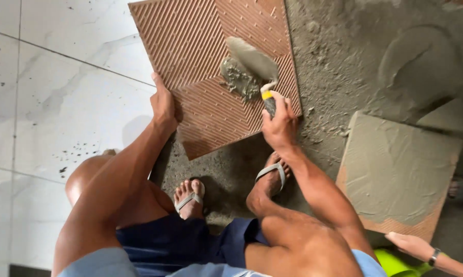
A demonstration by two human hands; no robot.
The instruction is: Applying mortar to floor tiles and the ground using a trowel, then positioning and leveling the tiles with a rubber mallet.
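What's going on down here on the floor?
A person is crouching in sandals over a rough grey mortar bed. Their left hand grips the edge of a brown ridged square tile, turned back-side up and tilted. Their right hand holds a yellow-collared trowel, whose blade rests beside a small dab of grey mortar on the tile's back. To the right lies a second tile already coated with mortar, and another person's hand wearing a wristwatch reaches near its corner. Glossy white marble-look tiles cover the floor at left.
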